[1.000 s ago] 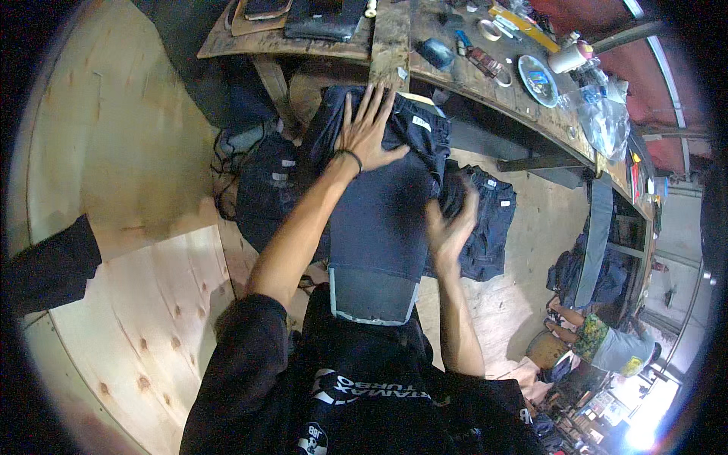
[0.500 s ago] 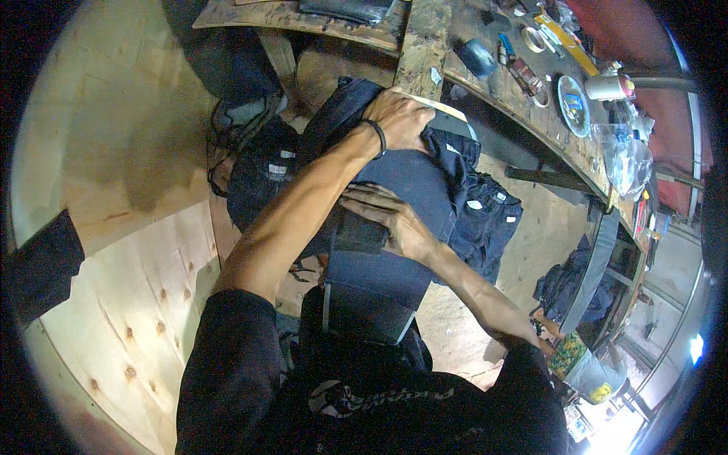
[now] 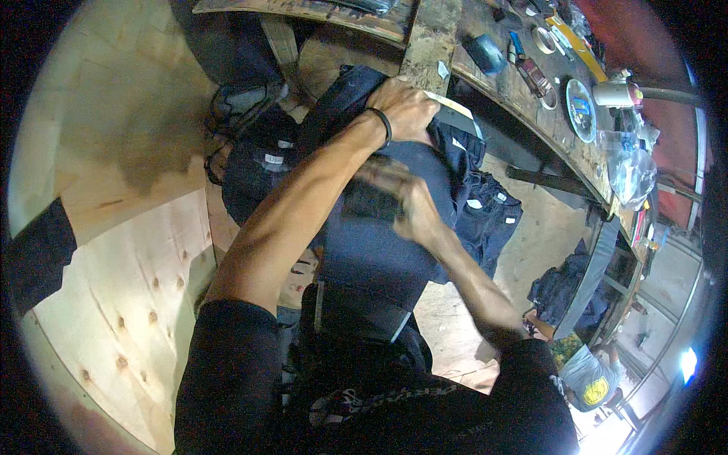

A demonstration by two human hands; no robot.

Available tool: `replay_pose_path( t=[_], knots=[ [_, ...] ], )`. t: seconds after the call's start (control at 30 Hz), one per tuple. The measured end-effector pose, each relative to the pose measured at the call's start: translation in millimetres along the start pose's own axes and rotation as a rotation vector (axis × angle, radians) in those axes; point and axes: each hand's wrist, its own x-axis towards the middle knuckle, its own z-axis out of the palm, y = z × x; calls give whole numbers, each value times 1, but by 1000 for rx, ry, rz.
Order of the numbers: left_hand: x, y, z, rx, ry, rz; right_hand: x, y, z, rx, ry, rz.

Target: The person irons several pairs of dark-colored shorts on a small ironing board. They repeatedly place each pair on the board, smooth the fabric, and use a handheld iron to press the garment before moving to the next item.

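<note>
A dark navy denim garment [image 3: 394,254] is stretched along a long board [image 3: 453,112], whose pale and grey far end sticks out beyond the cloth. My left hand [image 3: 406,110], with a black band at its wrist, is closed on the bunched cloth at that far end. Nearer to me, my right hand [image 3: 413,208] is smeared by motion. It grips a dark rectangular block [image 3: 368,205] against the denim; the block's underside is hidden.
More dark garments with white labels hang or lie at both sides [image 3: 489,201]. A worn wooden workbench [image 3: 500,95] at far right carries tape rolls, a round dish and a plastic bag. Plywood panels [image 3: 114,303] stand at left. Another person [image 3: 588,375] is at lower right.
My right hand and the block have shifted slightly and blurred over the denim. My left hand keeps its hold at the far end. The whole view has tilted a little.
</note>
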Motion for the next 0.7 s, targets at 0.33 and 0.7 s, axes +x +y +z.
replay_pose_path(
  t=[0.33, 0.7],
  knots=[
    [-3, 4, -2, -13, 1, -94, -56, 9, 74, 257, 44, -122],
    [-4, 9, -12, 63, 69, -91, -61, 7, 62, 213, 260, -234]
  ],
)
